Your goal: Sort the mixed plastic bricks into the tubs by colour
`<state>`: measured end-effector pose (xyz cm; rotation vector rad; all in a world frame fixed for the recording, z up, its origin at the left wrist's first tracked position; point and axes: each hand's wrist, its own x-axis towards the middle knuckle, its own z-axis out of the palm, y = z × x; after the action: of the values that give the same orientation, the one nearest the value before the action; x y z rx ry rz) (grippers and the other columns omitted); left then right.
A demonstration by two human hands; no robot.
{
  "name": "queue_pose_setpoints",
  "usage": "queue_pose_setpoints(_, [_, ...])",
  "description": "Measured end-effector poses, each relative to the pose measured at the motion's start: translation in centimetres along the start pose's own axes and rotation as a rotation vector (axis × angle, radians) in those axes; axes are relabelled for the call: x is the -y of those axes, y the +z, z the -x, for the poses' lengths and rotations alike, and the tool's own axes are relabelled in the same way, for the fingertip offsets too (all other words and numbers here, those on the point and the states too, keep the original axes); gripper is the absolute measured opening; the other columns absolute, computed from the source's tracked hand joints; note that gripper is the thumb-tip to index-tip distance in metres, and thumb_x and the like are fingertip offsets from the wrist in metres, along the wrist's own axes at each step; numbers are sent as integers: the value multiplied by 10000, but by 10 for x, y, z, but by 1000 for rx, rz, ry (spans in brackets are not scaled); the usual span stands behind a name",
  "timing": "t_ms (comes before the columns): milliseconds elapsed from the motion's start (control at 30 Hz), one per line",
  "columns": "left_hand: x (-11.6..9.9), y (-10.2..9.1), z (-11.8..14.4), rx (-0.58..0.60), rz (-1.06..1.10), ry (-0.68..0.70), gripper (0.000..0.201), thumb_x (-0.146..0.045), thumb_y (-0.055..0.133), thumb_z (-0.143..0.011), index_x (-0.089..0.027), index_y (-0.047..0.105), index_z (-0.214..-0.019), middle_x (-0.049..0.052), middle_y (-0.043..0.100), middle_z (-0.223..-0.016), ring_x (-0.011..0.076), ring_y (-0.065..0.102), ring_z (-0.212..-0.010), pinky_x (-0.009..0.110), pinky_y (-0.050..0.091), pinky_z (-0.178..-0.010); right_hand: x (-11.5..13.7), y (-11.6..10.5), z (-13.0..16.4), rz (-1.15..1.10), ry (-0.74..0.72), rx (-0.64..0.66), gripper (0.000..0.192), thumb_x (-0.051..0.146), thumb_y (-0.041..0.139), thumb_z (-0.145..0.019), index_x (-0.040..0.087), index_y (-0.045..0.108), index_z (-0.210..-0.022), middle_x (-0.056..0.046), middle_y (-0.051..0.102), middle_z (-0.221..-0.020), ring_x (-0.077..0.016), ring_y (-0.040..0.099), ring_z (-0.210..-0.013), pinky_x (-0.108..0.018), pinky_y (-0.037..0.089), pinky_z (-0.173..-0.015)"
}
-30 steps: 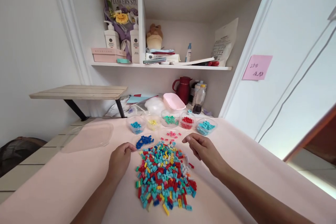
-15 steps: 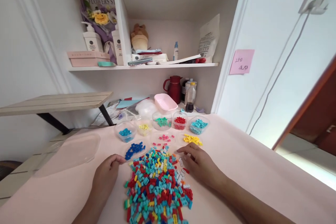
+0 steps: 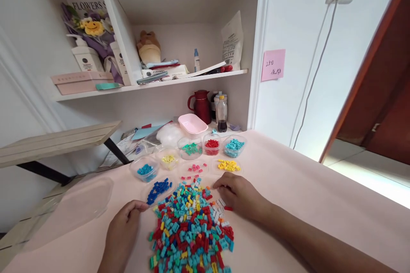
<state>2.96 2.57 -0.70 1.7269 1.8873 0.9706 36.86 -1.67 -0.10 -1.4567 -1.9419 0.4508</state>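
A heap of small mixed-colour bricks [image 3: 190, 226] lies on the pale pink table [image 3: 288, 187] in front of me. My left hand [image 3: 123, 230] rests at the heap's left edge, fingertips pinched near a lid of dark blue bricks [image 3: 158, 188]; whether it holds a brick I cannot tell. My right hand [image 3: 238, 194] lies palm down on the heap's upper right edge, fingers touching bricks. Beyond it sits a lid of yellow bricks [image 3: 228, 165] and one of pink bricks [image 3: 196, 167].
Small clear tubs hold sorted bricks: blue [image 3: 144, 169], pale yellow [image 3: 168, 159], green [image 3: 191, 148], red [image 3: 212, 144], turquoise [image 3: 234, 145]. A large clear lid [image 3: 77, 200] lies at left. Behind stand a pink tub [image 3: 192, 123], a red jug [image 3: 201, 104] and bottles [image 3: 221, 108].
The view has swung right and tilted. My right hand came down from hovering onto the heap's upper right edge, uncovering the yellow bricks. My left hand stays by the blue bricks.
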Motion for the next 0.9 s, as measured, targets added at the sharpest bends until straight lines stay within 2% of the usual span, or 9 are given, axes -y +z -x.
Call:
queue_pose_setpoints(167, [5,1,-2,9,-7,18,286,-340,417,-719,-240,684,-736,8,751,-899,224,664,-921,301,487,-809,4,2,2,-30,-95,98,339,79,447,-839,240,738,-902,-37,665,-944,-163,627,-868,-264,468,-783])
queue_pose_setpoints(267, [6,2,-3,7,-9,36,279,-348,429,-707,-242,686,-734,8,751,-905,227,662,-921,302,487,-812,7,5,1,-29,-114,50,354,110,433,-884,245,699,-1076,-65,632,-1011,-167,620,-878,-269,473,-778])
queue_pose_setpoints(367, [5,2,-3,9,-13,29,291,-355,420,-698,-244,685,-734,12,752,-899,235,660,-932,314,482,-832,7,9,0,92,-138,47,352,180,479,-900,291,652,-1187,-75,596,-1035,-180,613,-873,-282,464,-764])
queue_pose_setpoints(500, [1,1,-2,21,-25,8,310,-369,406,-702,-250,687,-752,5,751,-918,238,656,-955,322,477,-853,6,10,-2,190,-139,73,305,177,486,-888,270,682,-1103,-73,603,-1015,-174,605,-822,-275,446,-726])
queue_pose_setpoints(633, [0,0,-2,26,-51,-4,313,-376,403,-706,-253,687,-754,2,749,-923,240,655,-958,324,478,-847,-1,3,-2,124,-90,72,301,88,477,-823,226,705,-963,-53,635,-950,-157,601,-815,-259,448,-742])
queue_pose_setpoints(800, [3,1,-3,15,-30,0,294,-377,430,-699,-254,691,-752,2,753,-926,236,658,-968,315,486,-851,-6,-4,0,51,-3,24,386,49,470,-761,239,710,-996,-42,641,-923,-148,597,-791,-251,459,-703])
queue_pose_setpoints(900, [4,1,-3,12,-20,4,282,-369,440,-700,-252,690,-759,-1,754,-919,228,663,-957,303,494,-845,-6,-4,0,50,-16,41,388,59,481,-750,250,718,-991,-38,656,-922,-155,604,-804,-253,458,-701])
